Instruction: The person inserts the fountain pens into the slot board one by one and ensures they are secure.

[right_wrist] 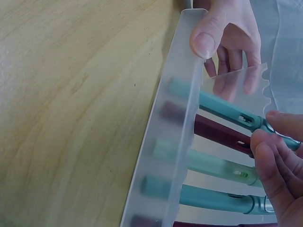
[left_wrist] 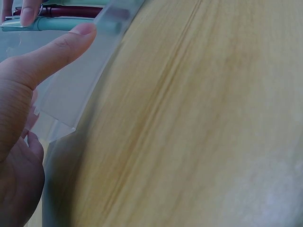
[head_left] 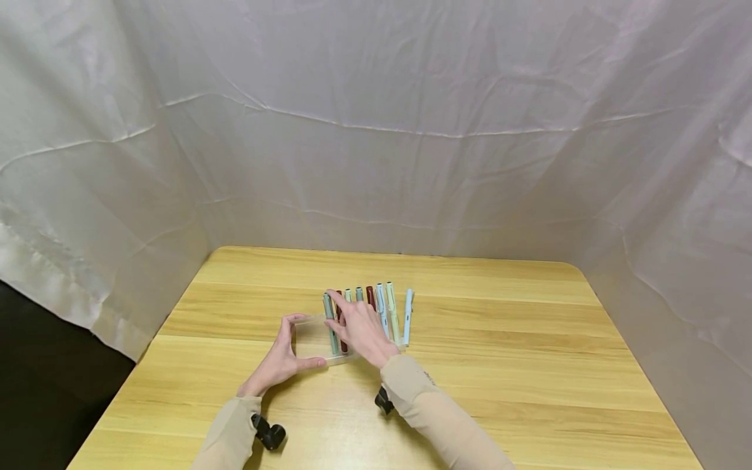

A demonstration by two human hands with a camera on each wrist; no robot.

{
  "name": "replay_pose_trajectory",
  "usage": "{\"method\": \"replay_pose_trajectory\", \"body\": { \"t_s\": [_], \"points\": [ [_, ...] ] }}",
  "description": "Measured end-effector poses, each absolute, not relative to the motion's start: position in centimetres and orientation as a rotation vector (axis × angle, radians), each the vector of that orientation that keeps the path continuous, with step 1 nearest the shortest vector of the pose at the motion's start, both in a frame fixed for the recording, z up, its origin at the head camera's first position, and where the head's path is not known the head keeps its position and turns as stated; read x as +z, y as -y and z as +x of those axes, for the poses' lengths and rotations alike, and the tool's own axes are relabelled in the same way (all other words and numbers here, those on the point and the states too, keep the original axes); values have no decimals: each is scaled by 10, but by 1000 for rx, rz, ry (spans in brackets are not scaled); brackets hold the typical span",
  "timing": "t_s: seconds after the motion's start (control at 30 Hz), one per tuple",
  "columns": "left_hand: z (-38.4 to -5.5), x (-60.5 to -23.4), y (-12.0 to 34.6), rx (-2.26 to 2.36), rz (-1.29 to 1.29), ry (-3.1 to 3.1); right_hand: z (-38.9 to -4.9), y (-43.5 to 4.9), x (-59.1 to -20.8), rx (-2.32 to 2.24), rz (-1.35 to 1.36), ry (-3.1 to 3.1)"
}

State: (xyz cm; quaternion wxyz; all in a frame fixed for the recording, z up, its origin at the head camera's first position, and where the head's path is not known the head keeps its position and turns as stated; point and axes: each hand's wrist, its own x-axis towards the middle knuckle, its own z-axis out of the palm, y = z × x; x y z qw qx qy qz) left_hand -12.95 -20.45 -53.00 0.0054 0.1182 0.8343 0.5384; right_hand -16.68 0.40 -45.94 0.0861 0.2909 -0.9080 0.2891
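A clear plastic tray (head_left: 308, 336) with a notched edge holds a row of pens. My left hand (head_left: 279, 359) grips its left end, thumb along the near wall (left_wrist: 80, 80) and fingers at the far side. With thumb and fingers, my right hand (head_left: 365, 329) pinches the capped end of a teal pen (right_wrist: 227, 109), the leftmost in the row. Its other end lies behind the frosted near wall. Beside it lie a dark red pen (right_wrist: 220, 132), a light green pen (right_wrist: 218, 166) and another teal pen (right_wrist: 215, 198). My right hand partly hides the row's middle in the head view.
Farther right in the row are a light blue pen (head_left: 382, 307), a pale green pen (head_left: 392, 310) and, at the right end, another light blue pen (head_left: 408, 316). Everything rests on a wooden table (head_left: 517, 365). Pale curtains (head_left: 399, 176) hang behind and at both sides.
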Motion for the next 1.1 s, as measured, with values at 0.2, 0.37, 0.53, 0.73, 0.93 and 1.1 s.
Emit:
{"method": "replay_pose_trajectory", "body": {
  "t_s": [0.2, 0.37, 0.53, 0.73, 0.93, 1.1],
  "points": [
    [-130, -530, 204, 1682, 366, -2608, -166, -4, -459, 873, 861, 2709],
    [-130, -530, 204, 1674, 360, -2608, -166, -3, -460, 885, 861, 2722],
    [-130, -530, 204, 1666, 363, -2610, -165, -3, -461, 898, 862, 2728],
    [-130, -531, 204, 1657, 368, -2612, -163, -7, -463, 998, 860, 2719],
    [-130, -532, 204, 1683, 392, -2622, -155, -18, -464, 1253, 799, 2649],
    [-129, -532, 203, 1724, 410, -2621, -149, -31, -468, 1382, 696, 2571]
  ]
}}
